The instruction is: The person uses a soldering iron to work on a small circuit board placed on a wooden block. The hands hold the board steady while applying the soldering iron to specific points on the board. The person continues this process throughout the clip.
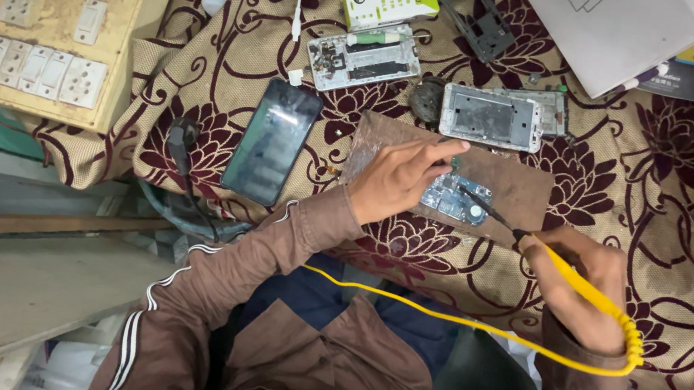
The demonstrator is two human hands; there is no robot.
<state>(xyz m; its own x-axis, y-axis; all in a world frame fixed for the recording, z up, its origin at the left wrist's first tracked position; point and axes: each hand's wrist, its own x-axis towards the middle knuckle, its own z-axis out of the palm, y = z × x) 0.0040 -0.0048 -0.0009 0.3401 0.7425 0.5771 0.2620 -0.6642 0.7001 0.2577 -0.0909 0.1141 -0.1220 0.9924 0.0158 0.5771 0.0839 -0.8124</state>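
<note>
Fingers of the left hand (400, 175) are pressed down on a small blue circuit board (454, 199), which is laid on a brown wooden slab (513, 185) on the patterned cloth (679, 180). A yellow-handled soldering iron (577, 283) is gripped in the closed right hand (580, 290), its dark tip apparently touching the board's right edge. A dark phone (271, 142) is set just left of the slab.

A flower-patterned brown cloth (662, 169) carries a brown work board (513, 185) under the hands, a dark phone (272, 142) beside the left hand (398, 175), and stripped phone frames (492, 117) beyond the fingers.
</note>
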